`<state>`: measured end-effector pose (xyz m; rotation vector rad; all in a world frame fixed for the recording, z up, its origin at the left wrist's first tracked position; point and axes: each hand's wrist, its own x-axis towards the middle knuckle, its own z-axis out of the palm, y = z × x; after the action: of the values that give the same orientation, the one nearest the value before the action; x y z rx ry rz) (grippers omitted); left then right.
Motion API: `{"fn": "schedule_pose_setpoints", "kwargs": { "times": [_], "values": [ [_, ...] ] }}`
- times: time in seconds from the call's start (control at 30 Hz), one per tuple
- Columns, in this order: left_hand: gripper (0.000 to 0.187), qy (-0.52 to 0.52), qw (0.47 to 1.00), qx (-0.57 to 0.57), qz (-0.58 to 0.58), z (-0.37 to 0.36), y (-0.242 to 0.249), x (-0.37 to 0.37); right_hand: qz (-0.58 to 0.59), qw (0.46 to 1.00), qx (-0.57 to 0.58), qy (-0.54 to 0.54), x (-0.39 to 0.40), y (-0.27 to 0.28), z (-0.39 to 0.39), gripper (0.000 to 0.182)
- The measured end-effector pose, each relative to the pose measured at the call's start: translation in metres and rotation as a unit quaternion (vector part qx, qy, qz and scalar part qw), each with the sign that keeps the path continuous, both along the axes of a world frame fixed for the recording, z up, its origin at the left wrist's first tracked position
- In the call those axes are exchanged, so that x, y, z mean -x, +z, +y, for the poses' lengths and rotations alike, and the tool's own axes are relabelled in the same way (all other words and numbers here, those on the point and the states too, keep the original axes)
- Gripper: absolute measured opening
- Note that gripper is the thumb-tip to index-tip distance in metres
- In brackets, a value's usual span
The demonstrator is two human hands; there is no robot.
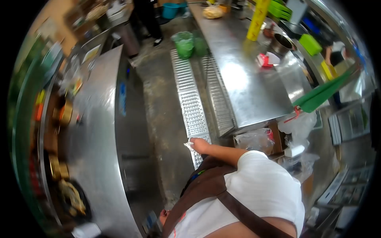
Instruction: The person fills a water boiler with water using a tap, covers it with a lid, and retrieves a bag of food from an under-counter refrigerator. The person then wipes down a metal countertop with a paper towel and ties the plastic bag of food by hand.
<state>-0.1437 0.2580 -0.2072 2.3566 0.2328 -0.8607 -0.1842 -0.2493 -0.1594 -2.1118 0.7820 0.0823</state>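
Observation:
My right hand (200, 145) is closed on a crumpled white tissue or cloth (188, 145), held out in front of the brown apron (210, 180) above the floor grating. My left hand (164, 216) shows only in part at the apron's edge, low beside the left counter. Its fingers are mostly hidden, so I cannot see whether it holds anything.
A steel counter (93, 135) runs along the left, with a black pan (75, 198) of food. Another steel counter (238, 75) on the right bears a metal pot (281, 43). Between them, a metal floor grating (192, 107) leads to a green bin (183, 44). A person's dark-clothed legs (149, 20) stand beyond.

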Motion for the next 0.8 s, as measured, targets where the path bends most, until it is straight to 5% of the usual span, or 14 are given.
{"fn": "schedule_pose_setpoints", "kwargs": {
  "times": [0.13, 0.17, 0.2, 0.37, 0.47, 0.57, 0.7, 0.8],
  "values": [
    [0.051, -0.129, 0.988, 0.081, -0.015, -0.105, -0.007, -0.072, -0.068, 0.993, -0.040, -0.092, -0.018, 0.002, -0.078, 0.021],
    [0.051, -0.207, 0.976, 0.064, -0.023, -0.147, 0.010, -0.090, -0.058, 0.988, -0.077, -0.119, -0.021, 0.034, -0.096, 0.018],
    [0.051, -0.170, 0.980, 0.104, 0.014, -0.190, 0.032, -0.097, -0.046, 0.982, -0.115, -0.144, -0.023, 0.061, -0.113, 0.015],
    [0.050, -0.166, 0.974, 0.139, 0.062, -0.342, 0.119, -0.103, -0.218, 0.945, 0.056, -0.238, -0.030, 0.066, -0.205, 0.024],
    [0.052, -0.203, 0.971, 0.089, 0.093, -0.336, 0.067, -0.135, -0.273, 0.896, 0.135, -0.323, -0.023, 0.076, -0.267, 0.021],
    [0.053, -0.320, 0.937, -0.065, 0.119, -0.356, 0.052, -0.180, -0.259, 0.866, 0.170, -0.391, 0.000, 0.097, -0.311, 0.020],
    [0.054, -0.382, 0.921, 0.012, 0.073, -0.395, 0.037, -0.226, -0.165, 0.826, 0.264, -0.470, 0.020, 0.077, -0.352, 0.018],
    [0.051, -0.477, 0.879, -0.025, 0.001, -0.495, 0.078, -0.254, -0.084, 0.848, 0.236, -0.467, 0.021, 0.058, -0.359, 0.017]
  ]
}}
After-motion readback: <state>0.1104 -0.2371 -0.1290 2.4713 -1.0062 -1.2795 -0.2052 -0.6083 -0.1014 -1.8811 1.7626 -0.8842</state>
